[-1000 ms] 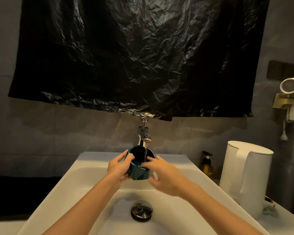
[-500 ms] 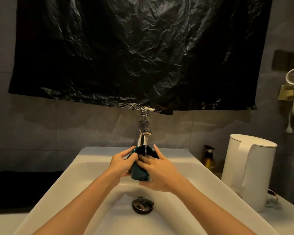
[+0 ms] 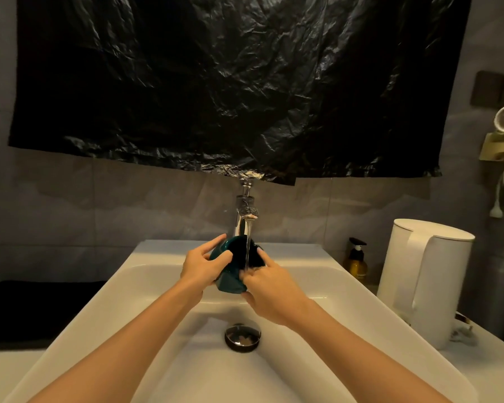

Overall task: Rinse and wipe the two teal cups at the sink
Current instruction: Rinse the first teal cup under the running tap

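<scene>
One teal cup (image 3: 230, 282) is held over the white sink (image 3: 146, 286), tilted with its dark mouth facing up and toward me under the chrome tap (image 3: 245, 210). A thin stream of water runs from the tap into the cup. My left hand (image 3: 202, 264) grips the cup's left side, thumb on the rim. My right hand (image 3: 266, 289) holds the cup from the right, fingers curled at its rim and lower side. I see no second teal cup.
A chrome drain plug (image 3: 242, 336) sits in the basin below the hands. A white kettle (image 3: 425, 280) and an amber pump bottle (image 3: 357, 261) stand on the counter to the right. A black mat (image 3: 32, 309) lies left. Black plastic sheeting (image 3: 230, 82) hangs above the tap.
The cup has tipped more toward me under the stream. My right hand slid from over the cup's front down to its right rim and underside.
</scene>
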### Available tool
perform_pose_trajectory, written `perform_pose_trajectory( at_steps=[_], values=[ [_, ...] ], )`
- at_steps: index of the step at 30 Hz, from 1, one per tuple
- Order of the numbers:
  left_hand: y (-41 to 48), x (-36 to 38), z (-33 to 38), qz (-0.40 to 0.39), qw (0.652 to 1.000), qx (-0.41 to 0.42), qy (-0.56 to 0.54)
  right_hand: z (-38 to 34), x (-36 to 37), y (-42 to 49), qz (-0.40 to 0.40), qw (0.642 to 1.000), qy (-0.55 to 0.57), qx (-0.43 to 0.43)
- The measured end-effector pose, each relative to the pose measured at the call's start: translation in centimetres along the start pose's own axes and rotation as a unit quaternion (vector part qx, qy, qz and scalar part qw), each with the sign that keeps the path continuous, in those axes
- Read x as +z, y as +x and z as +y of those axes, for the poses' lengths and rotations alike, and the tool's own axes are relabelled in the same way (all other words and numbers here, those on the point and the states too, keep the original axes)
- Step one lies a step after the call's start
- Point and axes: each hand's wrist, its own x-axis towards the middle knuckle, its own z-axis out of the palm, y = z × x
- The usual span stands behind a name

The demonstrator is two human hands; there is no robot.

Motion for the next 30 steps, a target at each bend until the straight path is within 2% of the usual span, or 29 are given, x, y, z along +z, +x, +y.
perform_pose_trajectory(
  at_steps=[4, 6, 8, 9, 12, 13, 15, 17, 20, 21, 22, 25, 26, 28, 30],
  values=[
    [0.2, -0.5, -0.3, 0.022, 1.0, 0.012, 0.005, -0.6, 0.0, -0.2, -0.008, 0.975, 0.215, 0.05],
    [0.3, -0.7, -0.2, 0.017, 1.0, 0.016, 0.007, 0.2, 0.3, -0.1, 0.005, 0.983, 0.18, 0.035],
    [0.3, -0.6, -0.2, 0.014, 1.0, 0.021, 0.013, 1.0, 0.3, -0.2, 0.007, 0.999, 0.036, -0.002],
    [0.3, -0.5, -0.2, 0.013, 1.0, 0.022, 0.014, 1.0, 0.3, -0.2, -0.001, 1.0, 0.005, -0.006],
    [0.2, -0.3, -0.3, -0.005, 0.999, 0.032, 0.024, -0.7, 0.3, -0.1, 0.015, 0.984, 0.174, 0.033],
    [0.1, -0.2, -0.3, -0.011, 0.999, 0.034, 0.024, -0.9, 0.6, 0.1, 0.012, 0.981, 0.191, 0.029],
    [0.2, -0.4, -0.3, -0.004, 0.999, 0.028, 0.021, 0.1, 0.7, 0.2, 0.039, 0.995, 0.093, -0.021],
    [0.3, -0.6, -0.4, 0.014, 1.0, 0.018, 0.019, 0.7, 0.3, 0.0, -0.007, 0.999, 0.037, -0.016],
    [0.3, -0.6, -0.4, 0.006, 1.0, -0.003, 0.005, -0.3, 0.1, -0.1, -0.014, 0.979, 0.205, -0.003],
    [0.2, -0.6, -0.3, 0.001, 1.0, -0.013, -0.003, -0.5, 0.2, 0.0, -0.011, 0.975, 0.219, -0.014],
    [0.1, -0.5, -0.1, -0.004, 1.0, -0.023, -0.011, -0.3, 0.3, 0.2, -0.005, 0.981, 0.192, -0.028],
    [0.0, -0.1, 0.1, -0.024, 0.999, -0.04, -0.01, 0.9, 0.4, 0.3, 0.011, 0.999, 0.007, -0.034],
    [-0.1, 0.0, 0.1, -0.027, 0.999, -0.043, -0.008, 0.9, 0.4, 0.2, 0.023, 0.999, -0.008, -0.033],
    [-0.1, 0.0, 0.0, -0.029, 0.999, -0.046, -0.007, 0.1, 0.3, 0.1, 0.041, 0.997, 0.046, -0.044],
    [0.0, 0.0, -0.1, -0.036, 0.998, -0.047, -0.005, -0.1, 0.4, 0.2, 0.027, 0.993, 0.099, -0.063]
  ],
)
